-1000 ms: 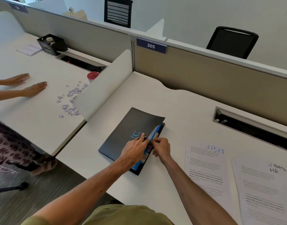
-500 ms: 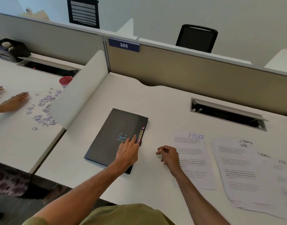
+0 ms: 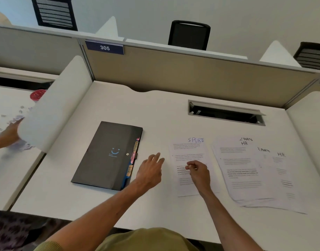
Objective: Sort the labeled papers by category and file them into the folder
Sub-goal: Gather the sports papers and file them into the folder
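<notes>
A black folder point(image 3: 105, 156) with a blue smile logo lies closed on the white desk point(image 3: 155, 109), coloured index tabs point(image 3: 133, 158) sticking out of its right edge. Right of it lies a sheet marked SPORTS point(image 3: 189, 151). Further right is a loose pile of sheets marked HR point(image 3: 246, 169). My left hand point(image 3: 150, 171) hovers open between the folder and the SPORTS sheet, holding nothing. My right hand point(image 3: 198, 172) rests over the middle of the SPORTS sheet with its fingers curled; I cannot see whether it pinches the paper.
A cable slot point(image 3: 226, 113) is cut into the desk behind the papers. A beige partition point(image 3: 173, 69) with a 305 plate closes the back. A curved white divider point(image 3: 52, 109) stands left; beyond it another person's hand point(image 3: 9, 134) touches paper scraps beside a red cap point(image 3: 38, 95).
My left hand has come off the closed folder and moved right. My right hand has travelled from the folder's edge onto the SPORTS sheet. The camera has swung right.
</notes>
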Action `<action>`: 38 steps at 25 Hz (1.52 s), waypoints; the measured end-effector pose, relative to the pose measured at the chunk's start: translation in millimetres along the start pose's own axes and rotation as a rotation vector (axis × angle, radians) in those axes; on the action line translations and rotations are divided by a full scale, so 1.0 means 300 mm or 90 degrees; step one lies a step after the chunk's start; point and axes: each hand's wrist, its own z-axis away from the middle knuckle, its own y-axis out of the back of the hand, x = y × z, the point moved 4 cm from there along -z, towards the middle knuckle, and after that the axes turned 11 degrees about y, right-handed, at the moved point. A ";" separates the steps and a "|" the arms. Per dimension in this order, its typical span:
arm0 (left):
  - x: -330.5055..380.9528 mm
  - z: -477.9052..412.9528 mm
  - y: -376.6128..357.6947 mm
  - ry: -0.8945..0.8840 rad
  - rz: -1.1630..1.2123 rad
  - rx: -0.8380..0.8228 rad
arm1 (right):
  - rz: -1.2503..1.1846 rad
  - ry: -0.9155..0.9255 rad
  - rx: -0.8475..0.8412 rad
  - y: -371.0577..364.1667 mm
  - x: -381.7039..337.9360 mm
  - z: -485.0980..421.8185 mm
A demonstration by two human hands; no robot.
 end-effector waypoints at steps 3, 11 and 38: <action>0.127 -0.017 -0.050 -0.011 -0.017 -0.012 | 0.151 0.110 0.015 0.115 0.064 -0.033; 0.321 -0.024 -0.165 0.046 -0.051 -0.037 | 0.315 0.078 -0.147 0.278 0.185 -0.113; 0.280 -0.015 -0.257 0.045 -0.037 -0.115 | 0.458 0.092 -0.208 0.153 0.178 -0.107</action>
